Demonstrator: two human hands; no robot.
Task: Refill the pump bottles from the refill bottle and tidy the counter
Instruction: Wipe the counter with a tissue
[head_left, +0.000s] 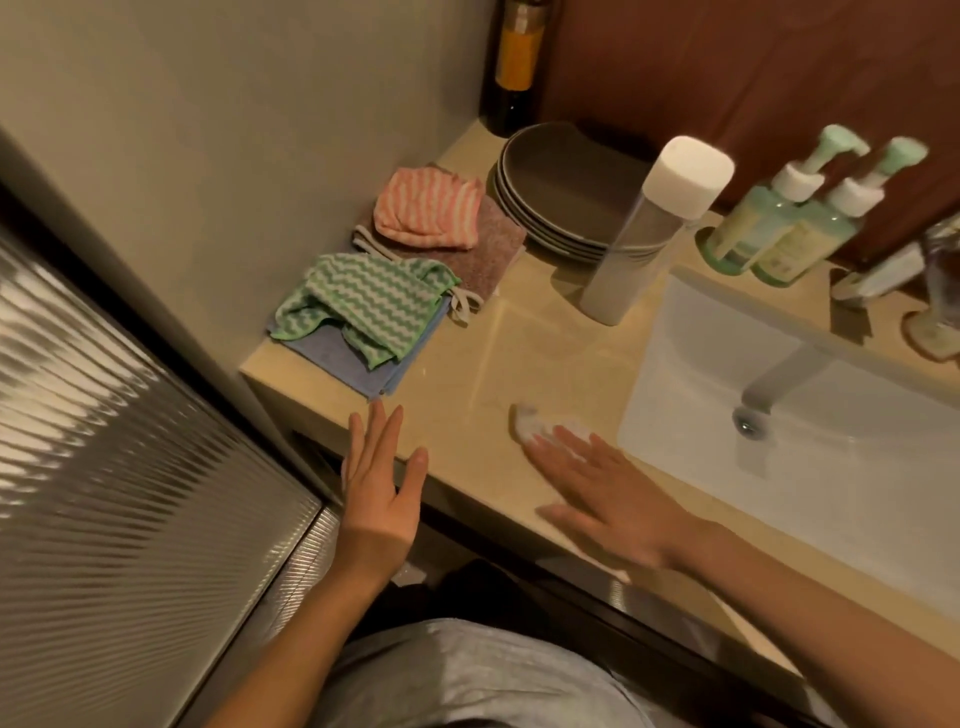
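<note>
Two green pump bottles (789, 223) with pale green pumps stand side by side at the back of the beige counter (467, 374). A tall grey refill bottle (644, 234) with a white cap stands upright left of them, by the sink's corner. My right hand (602, 499) lies flat with straight fingers on a crumpled white tissue (535, 423) on the counter near its front edge. My left hand (379, 483) hovers open over the counter's front edge, holding nothing.
A white sink (727, 415) with a tap (779, 374) fills the right side. Stacked grey plates (556, 192) and a dark bottle (514, 67) sit at the back. Folded cloths, green-striped (363, 306) and pink-striped (426, 208), lie at the left by the wall.
</note>
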